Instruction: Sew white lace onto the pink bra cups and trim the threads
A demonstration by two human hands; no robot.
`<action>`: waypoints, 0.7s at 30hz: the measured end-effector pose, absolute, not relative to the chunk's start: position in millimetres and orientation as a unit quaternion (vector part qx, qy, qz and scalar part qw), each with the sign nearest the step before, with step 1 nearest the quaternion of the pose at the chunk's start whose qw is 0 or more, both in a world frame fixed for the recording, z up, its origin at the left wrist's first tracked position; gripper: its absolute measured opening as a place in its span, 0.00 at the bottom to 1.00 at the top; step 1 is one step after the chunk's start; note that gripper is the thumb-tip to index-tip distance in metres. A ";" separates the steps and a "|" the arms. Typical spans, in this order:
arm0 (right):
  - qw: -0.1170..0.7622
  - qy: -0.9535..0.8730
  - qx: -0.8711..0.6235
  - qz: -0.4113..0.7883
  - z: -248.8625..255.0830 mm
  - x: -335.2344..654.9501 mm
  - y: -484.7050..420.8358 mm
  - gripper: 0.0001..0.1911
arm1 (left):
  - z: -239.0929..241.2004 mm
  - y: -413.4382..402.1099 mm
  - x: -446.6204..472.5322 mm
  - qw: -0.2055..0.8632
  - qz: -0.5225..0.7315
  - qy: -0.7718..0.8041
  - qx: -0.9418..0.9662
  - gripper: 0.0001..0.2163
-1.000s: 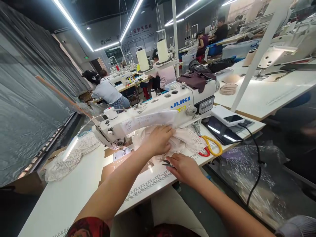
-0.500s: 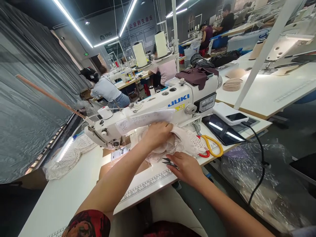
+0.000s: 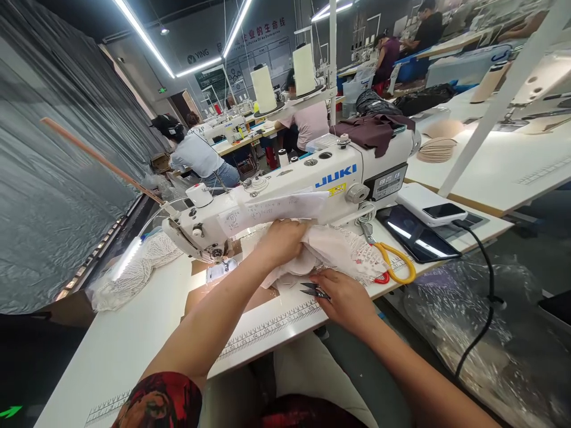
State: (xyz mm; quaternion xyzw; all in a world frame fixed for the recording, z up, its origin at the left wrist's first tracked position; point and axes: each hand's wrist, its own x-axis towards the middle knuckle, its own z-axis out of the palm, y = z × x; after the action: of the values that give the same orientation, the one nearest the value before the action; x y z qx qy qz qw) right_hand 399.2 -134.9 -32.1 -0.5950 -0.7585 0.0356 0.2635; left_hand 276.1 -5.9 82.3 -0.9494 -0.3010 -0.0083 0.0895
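Note:
A bunched cream lace garment point(image 3: 332, 244) lies on the sewing table under the arm of the white JUKI sewing machine point(image 3: 289, 181). My left hand point(image 3: 285, 241) reaches across and is closed on the cloth, its fingertips partly hidden by folds. In my right hand point(image 3: 350, 300) is a pair of small dark thread snips point(image 3: 316, 290), blades pointing left, close to the garment's near edge. The machine's needle area point(image 3: 217, 257) sits left of both hands, with no cloth from the garment visibly under it.
Yellow-handled scissors point(image 3: 397, 261) lie right of the garment, near a dark tablet point(image 3: 414, 235) and a phone point(image 3: 444, 211) on a white box. White lace fabric point(image 3: 140, 267) rests at the left. Printed rulers point(image 3: 272, 330) run along the front edge. Co-workers sit beyond.
The view has shifted slightly, so everything sits further right. The garment's folds have moved and look smoother beside my left hand. My right hand still holds the snips.

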 end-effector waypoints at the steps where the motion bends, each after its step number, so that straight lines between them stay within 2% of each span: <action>1: 0.263 -0.761 -0.592 0.038 -32.4 399.4 -134.6 0.17 | 82.9 -5.2 275.4 0.088 -0.023 -0.300 -0.950 0.17; 13: 0.214 -0.758 -0.617 -0.010 -34.4 398.4 -135.8 0.19 | 117.7 -25.4 245.9 0.172 -0.160 -0.360 -0.903 0.11; 21: 0.222 -0.743 -0.628 -0.067 -41.4 398.0 -137.1 0.17 | 151.2 -46.3 211.9 0.085 -0.376 -0.308 -0.870 0.10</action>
State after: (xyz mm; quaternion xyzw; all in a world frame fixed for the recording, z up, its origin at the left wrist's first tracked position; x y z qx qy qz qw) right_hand 398.0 -137.1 -41.4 -0.6275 -0.7434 -0.0674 0.2216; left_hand 211.9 -46.3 151.2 -0.8699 -0.3077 -0.3760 0.0847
